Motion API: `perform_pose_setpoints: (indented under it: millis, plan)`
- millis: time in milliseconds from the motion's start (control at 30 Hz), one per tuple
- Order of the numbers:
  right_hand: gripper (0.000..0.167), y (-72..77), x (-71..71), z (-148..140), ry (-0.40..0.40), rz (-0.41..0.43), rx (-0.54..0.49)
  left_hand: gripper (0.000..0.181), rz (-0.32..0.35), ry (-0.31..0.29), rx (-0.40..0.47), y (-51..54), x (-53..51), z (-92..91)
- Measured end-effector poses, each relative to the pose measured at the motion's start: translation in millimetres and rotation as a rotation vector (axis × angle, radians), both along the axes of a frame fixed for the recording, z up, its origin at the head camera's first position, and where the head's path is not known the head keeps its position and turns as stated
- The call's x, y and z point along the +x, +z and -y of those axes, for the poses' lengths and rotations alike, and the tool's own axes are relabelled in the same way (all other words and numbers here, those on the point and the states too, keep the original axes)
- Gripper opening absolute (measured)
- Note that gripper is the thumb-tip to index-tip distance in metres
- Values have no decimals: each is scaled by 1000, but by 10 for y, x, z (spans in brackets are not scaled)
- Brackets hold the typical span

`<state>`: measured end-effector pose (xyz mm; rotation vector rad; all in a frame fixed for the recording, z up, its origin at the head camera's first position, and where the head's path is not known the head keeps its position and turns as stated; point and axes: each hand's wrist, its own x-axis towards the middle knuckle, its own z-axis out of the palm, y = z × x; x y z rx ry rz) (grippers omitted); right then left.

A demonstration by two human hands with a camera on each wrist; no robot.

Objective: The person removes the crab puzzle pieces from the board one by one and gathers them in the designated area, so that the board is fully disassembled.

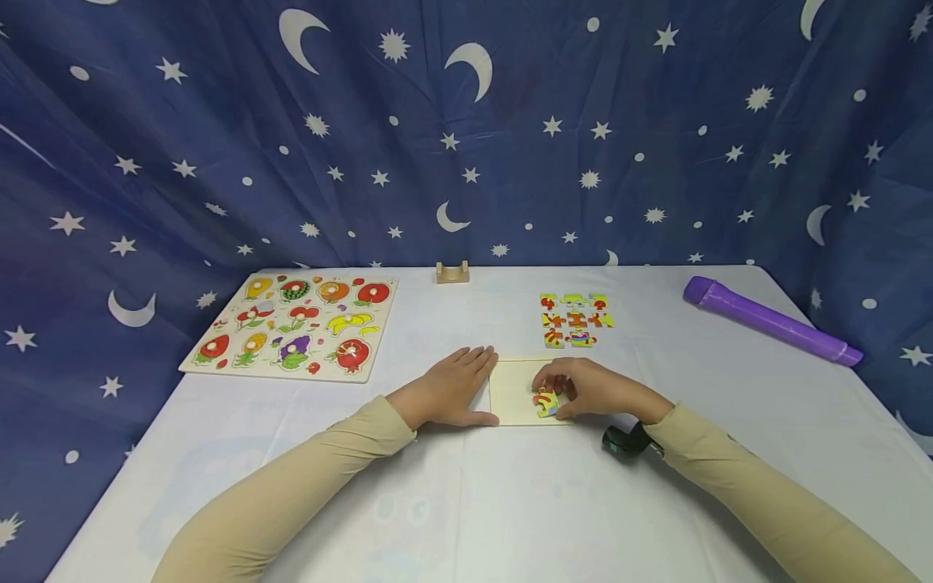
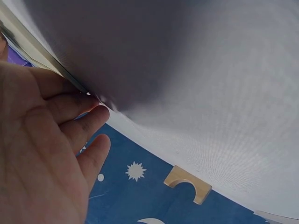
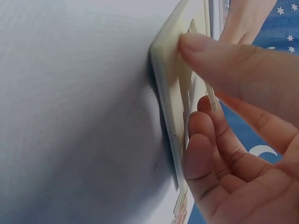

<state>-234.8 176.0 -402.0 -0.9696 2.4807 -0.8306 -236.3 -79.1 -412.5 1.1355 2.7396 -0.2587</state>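
A pale wooden board [image 1: 510,394] lies flat on the white table, with its edge turned up close in the right wrist view [image 3: 170,93]. My right hand [image 1: 601,389] is over its right half and pinches a small yellow and red jigsaw piece [image 1: 545,404] between thumb and fingers. The right wrist view shows that piece only edge-on, partly hidden by the fingers. On the other side, my left hand [image 1: 453,389] rests against the board's left edge with its fingers extended, holding nothing. Several more jigsaw pieces [image 1: 577,320] are laid out in rows behind the board.
Far left lies a fruit puzzle board [image 1: 313,320]. A small wooden arch block [image 1: 453,273] stands at the table's back edge, and a purple microphone-shaped toy [image 1: 773,320] lies at the back right. Behind hangs a blue curtain [image 1: 525,202] with moons and stars.
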Motion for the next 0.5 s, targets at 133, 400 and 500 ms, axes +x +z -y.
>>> perform_pose_setpoints:
  millis: [133, 400, 500]
  plan:
    - [39, 0, 4, -6, -36, -26, 0, 97, 1, 5, -1, 0, -3, -4]
    - [39, -7, -28, -86, -111, -71, -41, 96, -11, -1, 5, -9, -1, -2]
    - [40, -24, -63, -163, -143, -95, -76, 96, -12, -2, 5, -8, 2, -2]
